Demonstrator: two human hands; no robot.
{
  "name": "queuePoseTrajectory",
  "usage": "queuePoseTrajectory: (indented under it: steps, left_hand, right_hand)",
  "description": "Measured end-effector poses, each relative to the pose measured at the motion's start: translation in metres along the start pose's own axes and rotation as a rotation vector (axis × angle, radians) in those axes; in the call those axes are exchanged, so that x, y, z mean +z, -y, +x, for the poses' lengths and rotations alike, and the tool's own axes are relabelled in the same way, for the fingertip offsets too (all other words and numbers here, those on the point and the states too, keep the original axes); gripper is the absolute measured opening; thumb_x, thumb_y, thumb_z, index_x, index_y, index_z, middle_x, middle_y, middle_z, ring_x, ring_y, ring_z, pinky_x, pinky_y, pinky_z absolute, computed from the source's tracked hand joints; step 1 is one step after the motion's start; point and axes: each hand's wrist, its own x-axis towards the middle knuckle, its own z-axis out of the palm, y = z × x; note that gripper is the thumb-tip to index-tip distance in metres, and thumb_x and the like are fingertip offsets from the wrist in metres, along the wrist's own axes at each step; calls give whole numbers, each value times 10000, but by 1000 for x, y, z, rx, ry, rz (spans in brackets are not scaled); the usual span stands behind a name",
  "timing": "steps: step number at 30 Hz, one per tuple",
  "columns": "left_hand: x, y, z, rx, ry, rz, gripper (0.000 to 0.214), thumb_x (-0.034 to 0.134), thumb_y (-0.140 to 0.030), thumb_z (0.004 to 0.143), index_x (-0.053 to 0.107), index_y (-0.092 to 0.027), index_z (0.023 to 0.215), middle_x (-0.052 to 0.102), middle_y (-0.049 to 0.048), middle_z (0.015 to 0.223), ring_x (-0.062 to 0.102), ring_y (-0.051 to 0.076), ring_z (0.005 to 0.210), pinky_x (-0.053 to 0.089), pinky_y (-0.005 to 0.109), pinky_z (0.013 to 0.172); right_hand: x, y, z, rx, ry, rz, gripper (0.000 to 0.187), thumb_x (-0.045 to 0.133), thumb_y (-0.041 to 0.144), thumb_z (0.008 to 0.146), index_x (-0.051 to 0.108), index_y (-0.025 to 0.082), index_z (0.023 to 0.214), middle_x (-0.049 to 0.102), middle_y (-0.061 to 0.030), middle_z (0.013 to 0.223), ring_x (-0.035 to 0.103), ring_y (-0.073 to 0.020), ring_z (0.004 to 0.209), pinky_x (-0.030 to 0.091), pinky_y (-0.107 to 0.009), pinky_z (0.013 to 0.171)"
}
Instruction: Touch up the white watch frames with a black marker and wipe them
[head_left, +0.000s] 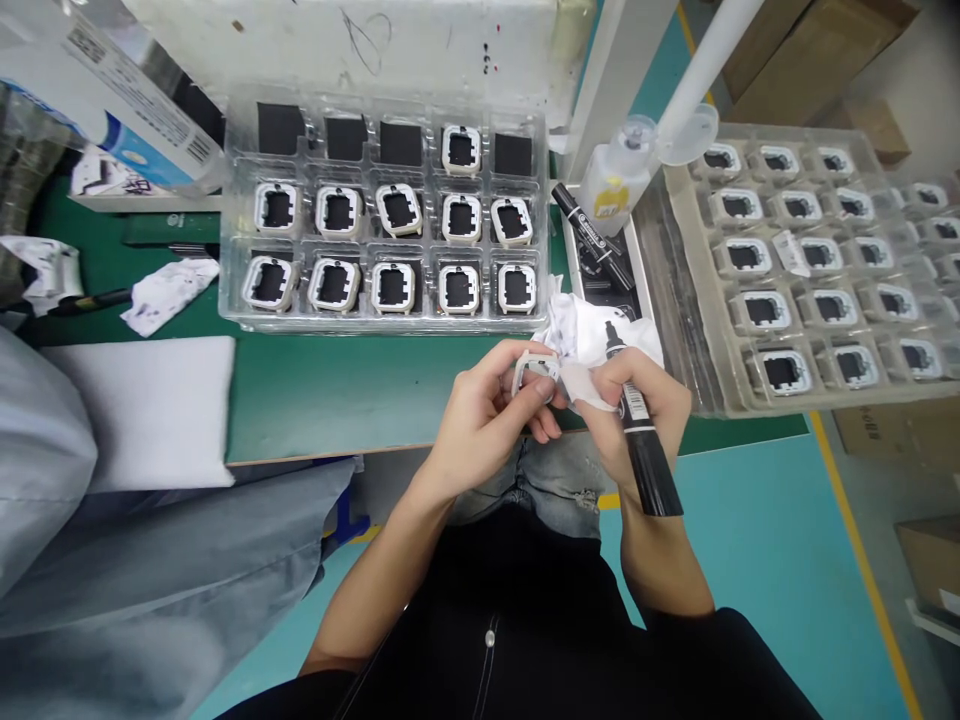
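Observation:
Near the front edge of the green table, my left hand (487, 405) grips a small white frame (537, 368) shaped like a watch case. My right hand (646, 410) is closed around a black marker pen (649, 455), its dark tip pointing up and away. Between the thumb and fingers of that same hand is a white wipe (585, 386), touching or nearly touching the frame. Behind my hands lies a crumpled, ink-stained white cloth (592, 325). Fingers hide part of the frame.
Similar frames fill most pockets of a clear plastic tray (292, 322); a stacked tray (705, 390) of more stands right. A clear bottle (611, 180) and another marker (592, 238) sit between them. At left are white foam (161, 410), a stained rag (169, 295) and a person's grey clothing (165, 590).

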Motion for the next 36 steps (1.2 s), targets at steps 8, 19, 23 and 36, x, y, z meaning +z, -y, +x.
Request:
queuePoseTrajectory:
  steps: [8, 19, 23, 36]
  left_hand:
    - [0, 3, -2, 45, -25, 68, 288, 802, -397, 1100, 707, -214, 1301, 785, -20, 852, 780, 132, 633, 673, 224, 599]
    - [5, 8, -4, 202, -108, 419, 202, 677, -258, 1139, 797, -212, 1295, 764, -38, 761, 732, 120, 641, 638, 224, 675]
    - [7, 9, -5, 291, -132, 581, 301, 628, -129, 1099, 820, -231, 1306, 767, -42, 780, 727, 115, 674, 610, 228, 723]
    - [5, 4, 0, 56, -81, 169, 307, 792, -473, 1099, 704, -221, 1251, 823, 0, 872, 739, 123, 621, 633, 222, 592]
  right_hand:
    - [-5, 0, 4, 59, 84, -25, 383, 800, 72, 860, 477, 236, 733, 450, 94, 657, 354, -81, 593, 265, -265, 556]
    - [-6, 11, 7, 80, 159, -50, 367, 812, 134, 959, 534, 236, 743, 452, 91, 646, 326, -82, 582, 240, -274, 537]
    - [-10, 14, 5, 77, 212, -108, 360, 781, 73, 921, 514, 237, 742, 434, 94, 638, 318, -84, 588, 239, -277, 550]
    - [-10, 9, -3, -60, -119, -81, 389, 779, 143, 883, 440, 253, 726, 395, 83, 668, 288, -103, 594, 323, -314, 585]
